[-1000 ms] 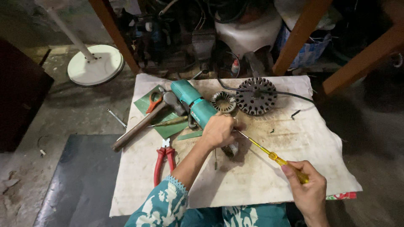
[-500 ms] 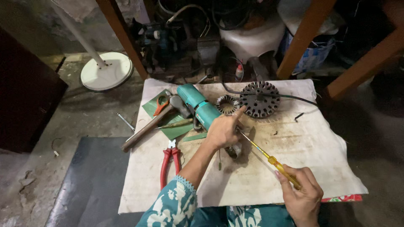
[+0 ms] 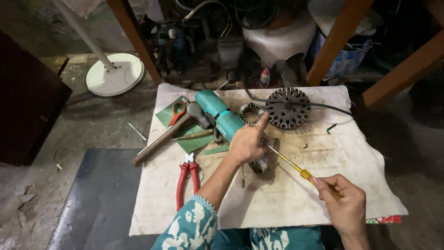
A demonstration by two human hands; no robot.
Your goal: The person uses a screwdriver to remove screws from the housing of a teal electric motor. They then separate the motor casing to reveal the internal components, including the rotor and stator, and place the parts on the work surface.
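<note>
Left hand clamped over a small round metal motor part, forefinger stretched toward a dark slotted stator disc. Right hand closed on a yellow-handled screwdriver, tip beside the left palm. Left of both, red-handled pliers.

Yellow-handled screwdriver in our right hand, shaft angled up-left, tip under our left hand (pressing a small metal part).
</note>
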